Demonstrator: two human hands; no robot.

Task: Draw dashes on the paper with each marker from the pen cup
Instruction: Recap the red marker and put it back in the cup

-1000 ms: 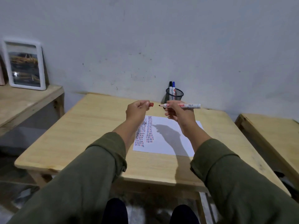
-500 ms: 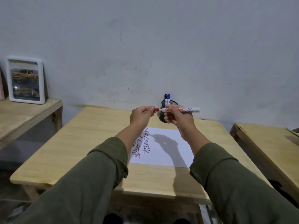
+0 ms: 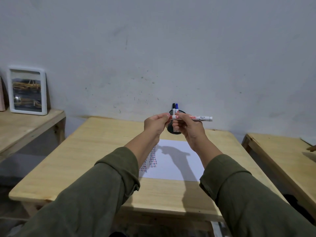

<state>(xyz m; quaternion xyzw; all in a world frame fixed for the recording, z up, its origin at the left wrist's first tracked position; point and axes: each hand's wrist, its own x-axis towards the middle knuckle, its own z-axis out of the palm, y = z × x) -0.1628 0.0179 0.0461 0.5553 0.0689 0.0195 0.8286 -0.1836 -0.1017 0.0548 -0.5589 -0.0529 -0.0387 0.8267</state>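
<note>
Seen from the head view, both hands are raised above the table (image 3: 95, 151), with olive-green sleeves reaching to the forearms. A white-barrelled marker (image 3: 193, 117) with red print is held level in the right hand (image 3: 189, 132), whose grip is closed around the barrel near its middle; the rear end of the marker sticks out to the right of the hand. The left hand (image 3: 154, 126) is brought up against the marker's left end, its grip pinched on the red cap (image 3: 169, 117), of which only a small red part is visible between the fingertips. Whether the cap is fully seated on the marker cannot be told.

Behind the hands, near the wall, a black mesh pen cup (image 3: 172, 130) is partly hidden; a black marker (image 3: 173, 108) and a blue marker (image 3: 177, 108) are seen standing upright in it, side by side.

Below the hands, a white sheet of paper (image 3: 179, 168) is laid flat on the table. Columns of short dashes (image 3: 153, 159) in red, blue and dark ink are drawn along its left part, partly covered by the left forearm. The shadow of the hands is cast across the middle of the sheet.

At the left, a white-framed picture (image 3: 27, 90) is leaned against the wall on a lower wooden shelf (image 3: 25, 127). At the right, part of another wooden table (image 3: 280, 156) is seen.
</note>
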